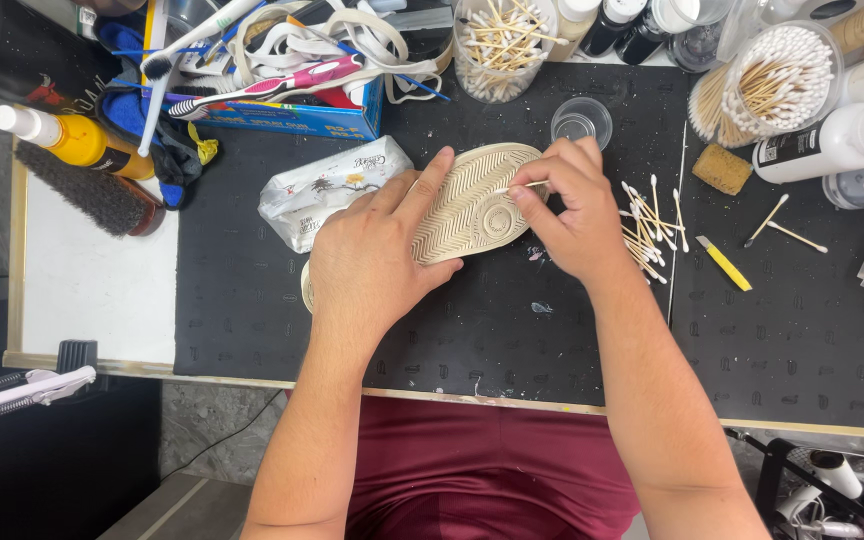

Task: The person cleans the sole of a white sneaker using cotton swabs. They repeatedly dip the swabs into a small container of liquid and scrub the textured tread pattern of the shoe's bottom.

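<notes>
I hold one shoe sole-up over the black mat on the counter. Its long axis runs from lower left to upper right. My left hand clamps the heel end, fingers spread across the sole. My right hand sits at the toe end, nearer the work point, fingers pinched together on one swab that lies across the tread, pointing left. Count: one shoe, one swab in hand, a loose pile of used swabs just right of that hand, two jars of swabs behind, one small clear cup.
</notes>
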